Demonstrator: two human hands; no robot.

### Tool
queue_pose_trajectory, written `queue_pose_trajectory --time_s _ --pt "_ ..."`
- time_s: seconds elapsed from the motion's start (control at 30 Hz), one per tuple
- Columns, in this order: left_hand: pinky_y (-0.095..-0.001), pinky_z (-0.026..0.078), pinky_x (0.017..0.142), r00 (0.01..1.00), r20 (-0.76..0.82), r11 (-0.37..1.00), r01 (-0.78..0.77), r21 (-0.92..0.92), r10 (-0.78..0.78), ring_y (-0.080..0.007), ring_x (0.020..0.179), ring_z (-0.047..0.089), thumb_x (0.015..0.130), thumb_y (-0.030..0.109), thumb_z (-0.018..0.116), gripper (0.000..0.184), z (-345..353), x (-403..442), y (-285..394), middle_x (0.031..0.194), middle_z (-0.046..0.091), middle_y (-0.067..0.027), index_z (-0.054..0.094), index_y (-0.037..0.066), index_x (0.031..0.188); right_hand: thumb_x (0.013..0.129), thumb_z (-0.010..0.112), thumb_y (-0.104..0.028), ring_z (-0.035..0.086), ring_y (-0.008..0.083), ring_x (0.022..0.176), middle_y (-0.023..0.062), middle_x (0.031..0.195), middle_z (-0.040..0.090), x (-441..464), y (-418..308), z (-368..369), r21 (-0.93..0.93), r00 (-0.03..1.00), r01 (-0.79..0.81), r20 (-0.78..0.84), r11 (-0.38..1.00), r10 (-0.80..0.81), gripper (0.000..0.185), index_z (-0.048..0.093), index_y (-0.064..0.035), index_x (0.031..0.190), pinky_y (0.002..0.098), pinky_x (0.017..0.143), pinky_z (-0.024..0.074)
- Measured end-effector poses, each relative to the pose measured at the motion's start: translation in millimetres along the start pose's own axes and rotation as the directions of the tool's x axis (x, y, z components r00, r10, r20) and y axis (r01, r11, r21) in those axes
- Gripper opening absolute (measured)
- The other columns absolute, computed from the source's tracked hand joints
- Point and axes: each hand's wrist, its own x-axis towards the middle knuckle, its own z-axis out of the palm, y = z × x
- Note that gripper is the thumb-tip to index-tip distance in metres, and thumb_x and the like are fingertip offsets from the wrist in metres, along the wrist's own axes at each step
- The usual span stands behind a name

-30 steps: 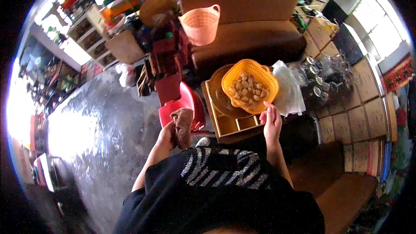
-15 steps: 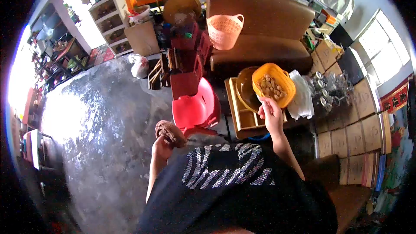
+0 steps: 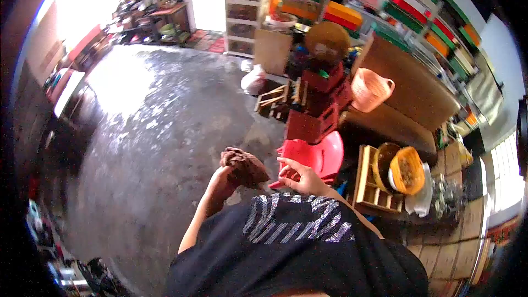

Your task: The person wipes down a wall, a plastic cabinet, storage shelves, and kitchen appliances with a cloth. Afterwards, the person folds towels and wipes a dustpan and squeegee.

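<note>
A crumpled brown cloth [image 3: 246, 166] is gripped in my left hand [image 3: 221, 178], its loose part hanging towards the right. My right hand [image 3: 297, 177] is in front of my chest, fingers apart and nothing in them, a short way from the cloth. Just beyond that hand stands a red plastic chair [image 3: 324, 157]. To the right, a yellow basket [image 3: 415, 168] with small brownish pieces in it sits beside a round brown bowl [image 3: 381, 160], both over a wooden tray with compartments [image 3: 363, 190].
A brown bench [image 3: 410, 85] with a pink basket [image 3: 369, 91] on it stands beyond the chair. Dark red stools [image 3: 305, 126] are lined up behind the chair. A white bag [image 3: 253, 81] lies on the grey floor [image 3: 165, 148]. Cardboard boxes [image 3: 440, 258] are stacked at right.
My right hand has let go of the yellow basket's rim and come in beside the cloth. The view has turned left, so the furniture appears further right. My left hand keeps the cloth.
</note>
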Motion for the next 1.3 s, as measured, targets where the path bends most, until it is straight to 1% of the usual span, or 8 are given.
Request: queue_pose_trajectory --time_s 0.5,0.6,0.7,0.8,0.97,1.07,1.23,1.3 --pt "-0.0360 0.045 0.105 0.908 0.161 0.904 -0.408 0.126 0.387 -0.0186 0.121 0.055 0.089 0.014 0.073 0.057 -73 -87 35 0.133 0.057 -0.0082 0.047 0.002 0.138 0.080 0.083 -0.032 0.059 0.0228 0.113 0.0131 0.132 0.054 143 -37 136 -0.261 0.864 0.268 0.492 0.927 -0.112 0.088 0.036 -0.0088 0.151 0.0362 0.091 0.0498" --pt "-0.0377 0.041 0.109 0.926 0.128 0.931 -0.363 0.047 0.354 -0.0224 0.130 0.051 0.091 0.014 0.071 0.065 -68 -108 42 0.141 0.051 -0.0120 0.038 0.002 0.146 0.080 0.084 -0.024 0.056 0.0229 0.122 0.0133 0.136 0.054 157 -125 170 -0.223 0.788 -0.059 0.588 0.973 0.183 0.083 0.039 -0.0059 0.147 0.0364 0.099 0.0481" --pt "-0.0410 0.032 0.115 0.912 0.122 0.917 -0.397 0.036 0.391 -0.0242 0.139 0.041 0.092 0.014 0.069 0.071 -66 -116 55 0.150 0.042 -0.0135 0.031 0.002 0.150 0.081 0.083 -0.016 0.055 0.0232 0.125 0.0139 0.138 0.053 199 -104 175 -0.082 0.634 0.479 0.721 0.874 -0.280 0.080 0.038 -0.0040 0.145 0.0374 0.104 0.0462" --pt "-0.0409 0.026 0.119 0.909 0.121 0.910 -0.408 0.071 0.399 -0.0242 0.144 0.033 0.092 0.013 0.068 0.078 -71 -109 75 0.157 0.033 -0.0129 0.023 0.003 0.155 0.082 0.082 -0.013 0.054 0.0237 0.126 0.0142 0.138 0.053 239 -84 171 -0.128 0.515 0.698 0.774 0.705 -0.369 0.077 0.037 -0.0036 0.144 0.0382 0.105 0.0457" --pt "-0.0404 0.025 0.120 0.896 0.139 0.894 -0.437 0.100 0.422 -0.0247 0.147 0.028 0.095 0.002 0.059 0.073 -86 -60 119 0.160 0.027 -0.0123 0.021 0.007 0.157 0.095 0.065 -0.014 0.051 0.0218 0.127 0.0115 0.136 0.053 337 28 162 0.154 0.660 0.160 0.718 0.975 -0.221 0.056 0.040 -0.0027 0.143 0.0383 0.108 0.0406" --pt "-0.0431 0.028 0.119 0.889 0.152 0.902 -0.425 -0.076 0.432 -0.0275 0.147 0.030 0.094 0.008 0.063 0.076 -81 -19 159 0.161 0.026 -0.0124 0.020 0.007 0.157 0.101 0.057 -0.023 0.048 0.0191 0.126 0.0093 0.135 0.053 384 2 141 0.159 0.720 0.144 0.660 0.977 -0.213 0.048 0.042 -0.0005 0.141 0.0351 0.110 0.0353" --pt "-0.0437 0.031 0.116 0.879 0.046 0.869 -0.476 0.134 0.474 -0.0318 0.144 0.034 0.095 0.025 0.064 0.076 -103 47 230 0.158 0.031 -0.0164 0.023 0.006 0.156 0.098 0.062 -0.038 0.061 0.0215 0.114 0.0155 0.127 0.063 476 17 115 0.320 0.855 -0.031 0.500 0.947 -0.140 0.057 0.052 0.0047 0.135 0.0341 0.101 0.0462" --pt "-0.0422 0.033 0.113 0.871 0.004 0.860 -0.486 0.155 0.491 -0.0315 0.143 0.036 0.097 0.028 0.062 0.071 -107 62 253 0.156 0.035 -0.0169 0.026 0.007 0.154 0.101 0.059 -0.031 0.049 0.0175 0.128 0.0089 0.138 0.054 517 20 106 0.296 0.810 -0.145 0.583 0.944 -0.058 0.056 0.042 -0.0021 0.146 0.0342 0.109 0.0377"
